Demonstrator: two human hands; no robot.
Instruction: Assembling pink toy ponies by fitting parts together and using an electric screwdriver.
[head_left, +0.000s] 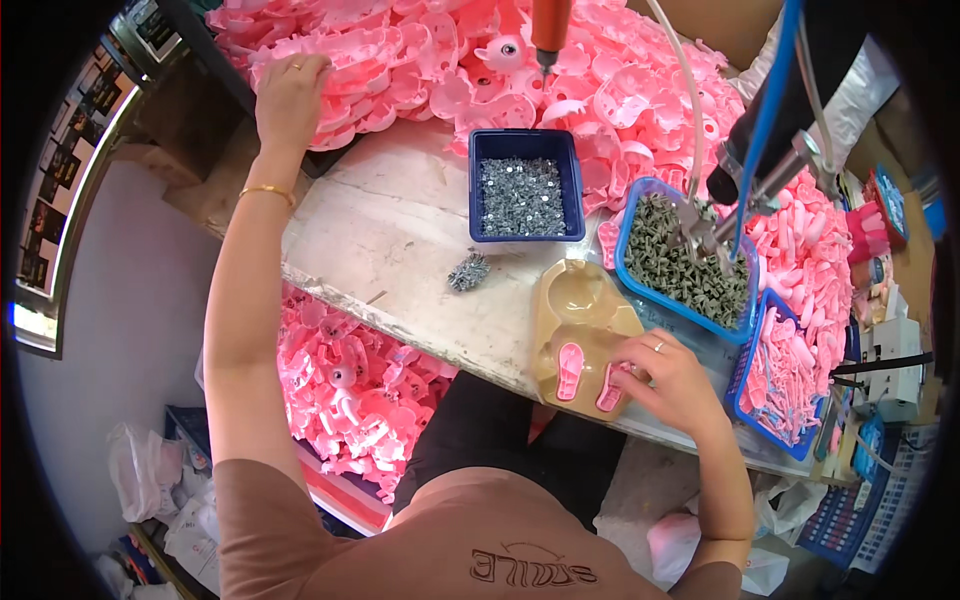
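Observation:
My left hand (289, 96) reaches to the far left, its fingers curled over a pink plastic shell half (335, 72) at the edge of a big heap; the fingertips are partly hidden. At the near edge of the table lies a tan moulded fixture (560, 330) with rounded hollows. One small pink plastic leg-shaped piece (570, 370) sits in its left slot. My right hand (668, 378) is closed, thumb and fingers on a second such piece (609, 392) at the right slot. An orange-bodied power screwdriver (550, 35) hangs point down above the heap.
A dark blue tray of small screws (520, 195) stands mid-table, with a loose screw pile (468, 271) beside it. To the right are a blue basket of dark green-grey parts (650, 230) and another of thin pink pieces (780, 380). A metal arm with hoses (765, 190) overhangs them.

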